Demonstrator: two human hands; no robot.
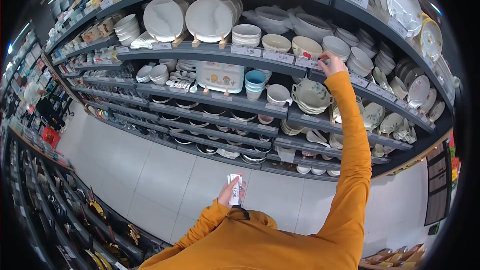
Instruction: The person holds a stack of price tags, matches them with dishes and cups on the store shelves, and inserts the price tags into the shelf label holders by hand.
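My right hand reaches up to the shelf edge, its fingers closed near a price label below a cream bowl with a red pattern. A white bowl stands just behind the fingers. What the fingertips pinch, if anything, is too small to make out. Low in front of my body, my left hand is wrapped round a stack of price labels; the front one reads 12.50.
Long dark shelves carry plates, bowls and cups across the view. A second rack stands at the lower left. Between them lies the tiled floor. Far left, a person is beside other shelves.
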